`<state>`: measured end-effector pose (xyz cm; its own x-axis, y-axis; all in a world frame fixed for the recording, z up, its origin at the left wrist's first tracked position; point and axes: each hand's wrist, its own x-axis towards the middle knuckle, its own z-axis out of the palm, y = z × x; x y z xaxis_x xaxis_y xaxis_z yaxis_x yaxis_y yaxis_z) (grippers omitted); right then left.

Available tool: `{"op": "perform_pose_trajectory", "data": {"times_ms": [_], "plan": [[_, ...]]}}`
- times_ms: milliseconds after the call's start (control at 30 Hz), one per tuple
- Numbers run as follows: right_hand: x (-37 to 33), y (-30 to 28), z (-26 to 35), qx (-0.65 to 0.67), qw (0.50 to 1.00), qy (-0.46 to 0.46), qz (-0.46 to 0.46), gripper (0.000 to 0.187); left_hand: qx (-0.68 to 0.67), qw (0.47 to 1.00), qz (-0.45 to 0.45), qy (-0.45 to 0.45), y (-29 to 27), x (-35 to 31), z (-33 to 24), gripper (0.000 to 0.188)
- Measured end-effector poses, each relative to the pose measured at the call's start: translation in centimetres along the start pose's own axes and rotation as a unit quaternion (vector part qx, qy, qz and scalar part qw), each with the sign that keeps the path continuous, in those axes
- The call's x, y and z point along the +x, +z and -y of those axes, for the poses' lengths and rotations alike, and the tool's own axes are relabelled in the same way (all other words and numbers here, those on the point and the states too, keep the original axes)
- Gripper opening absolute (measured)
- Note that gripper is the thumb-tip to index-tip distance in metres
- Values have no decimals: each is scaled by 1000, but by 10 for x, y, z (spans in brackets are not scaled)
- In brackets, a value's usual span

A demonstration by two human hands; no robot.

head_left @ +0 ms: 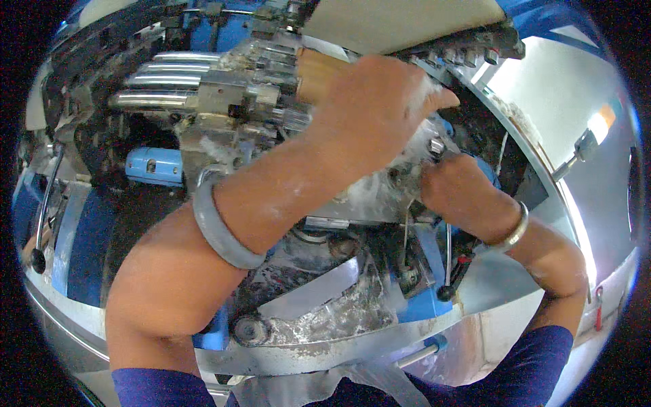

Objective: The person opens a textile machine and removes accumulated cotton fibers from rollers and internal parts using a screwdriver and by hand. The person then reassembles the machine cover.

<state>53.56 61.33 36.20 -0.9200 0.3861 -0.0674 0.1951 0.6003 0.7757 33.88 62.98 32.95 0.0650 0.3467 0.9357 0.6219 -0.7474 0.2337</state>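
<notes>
My left hand [380,108] reaches across the upper middle of a metal machine head [237,112], its back toward me. One digit sticks out to the right; its other fingers are hidden, so what they hold does not show. A whitish smear lies on that hand. Lower and to the right, my right hand [458,180] goes in beside a bright metal bolt or fitting [436,145], its fingers out of sight behind the machine parts. White, fluffy-looking residue [369,193] covers the metal between and below my hands.
Shiny parallel rods [166,78] run at the upper left, above a blue cylinder [154,166]. A beige panel [407,24] overhangs the far side. Black-knobbed levers stand at the left [38,261] and lower right [445,292]. A lamp [586,142] sits at right. The machine's pale rim [305,356] curves in front.
</notes>
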Motion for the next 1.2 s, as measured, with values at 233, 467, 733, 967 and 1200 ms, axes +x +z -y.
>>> {"op": "perform_pose_trajectory", "data": {"times_ms": [233, 467, 733, 967, 1200], "plan": [[-50, -18, 11, -40, 993, 41, -107, 46, 56, 997, 21, 50, 1, 0, 12, 42], [-92, -20, 122, 268, 963, 38, 17, 35, 166, 881, 443, 30, 6, -18, 9, 55], [-87, -10, 198, 336, 918, 205, -37, 31, 153, 883, 442, 48, 18, -48, 16, 34], [-144, 2, 225, 332, 816, 285, -379, 36, 245, 942, 219, 68, 25, -10, -9, 39], [-175, 32, 264, 424, 729, 396, -364, 35, 306, 881, 280, 227, 74, 2, -4, 44]]}}
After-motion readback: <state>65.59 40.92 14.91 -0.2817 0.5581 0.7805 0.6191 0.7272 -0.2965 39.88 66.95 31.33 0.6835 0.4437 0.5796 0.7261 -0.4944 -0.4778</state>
